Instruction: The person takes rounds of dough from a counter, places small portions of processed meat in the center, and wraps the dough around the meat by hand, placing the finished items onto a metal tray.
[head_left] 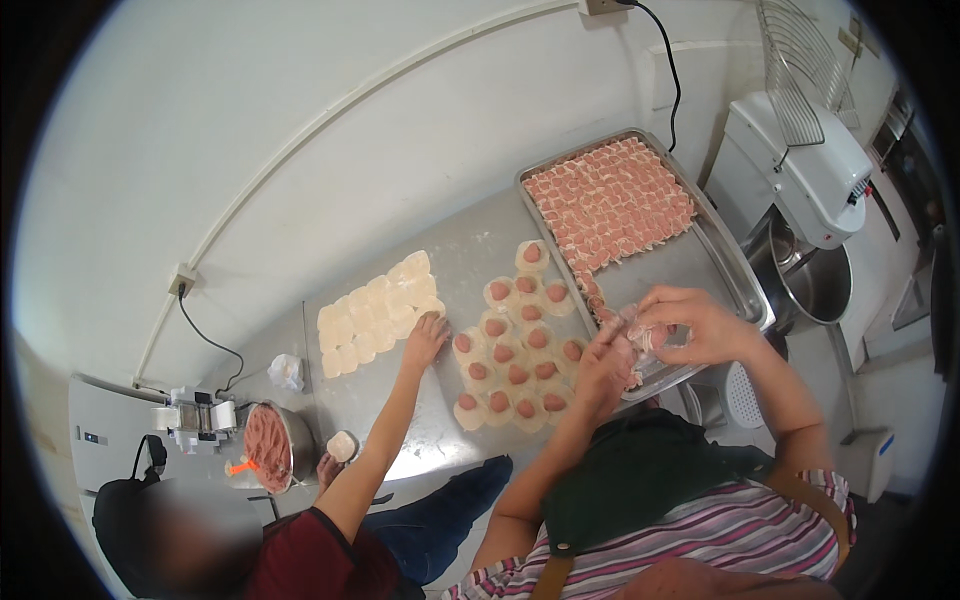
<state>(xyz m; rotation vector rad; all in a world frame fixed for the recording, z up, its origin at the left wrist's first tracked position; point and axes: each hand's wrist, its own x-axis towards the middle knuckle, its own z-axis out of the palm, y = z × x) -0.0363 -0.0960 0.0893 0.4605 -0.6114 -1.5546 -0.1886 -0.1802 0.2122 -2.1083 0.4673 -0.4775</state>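
Over the near left corner of the big metal tray (pixel 735 275), my left hand (pixel 603 368) and my right hand (pixel 698 325) are close together. Their fingers are curled round pale, pleated dumplings (pixel 628 322) with pink filling, partly hidden by the fingers. Tight rows of open-topped dumplings (pixel 610 205) fill the far left part of the tray. Left of my hands, round wrappers, each with a ball of pink meat filling (pixel 517 374), lie spread on the steel table (pixel 455 240).
A co-worker's hand (pixel 428 338) touches a sheet of overlapping plain wrappers (pixel 375 310); their other hand holds a stack of wrappers (pixel 342 446). A metal bowl of pink filling (pixel 298 440) stands at the left. A mixer (pixel 800 165) with a steel bowl (pixel 825 280) stands right of the tray.
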